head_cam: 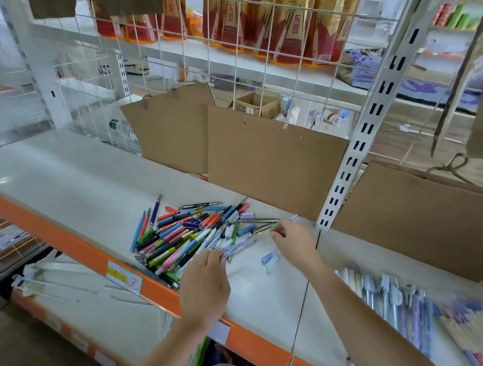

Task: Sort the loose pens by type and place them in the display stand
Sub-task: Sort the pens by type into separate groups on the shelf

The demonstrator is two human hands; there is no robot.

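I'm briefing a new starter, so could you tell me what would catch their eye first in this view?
First, the pile of loose pens, a many-coloured heap in the middle of the white shelf. Both hands work at its near-right edge: the left hand grips a pale pen, the right hand pinches something small at its fingertips. Rows of sorted pens lie to the right, and red-and-gold packets hang behind the wire grid above.

White shelf with an orange front edge; messy pile of pens mid-shelf, tidier pens lined up right, cardboard sheets along the back.
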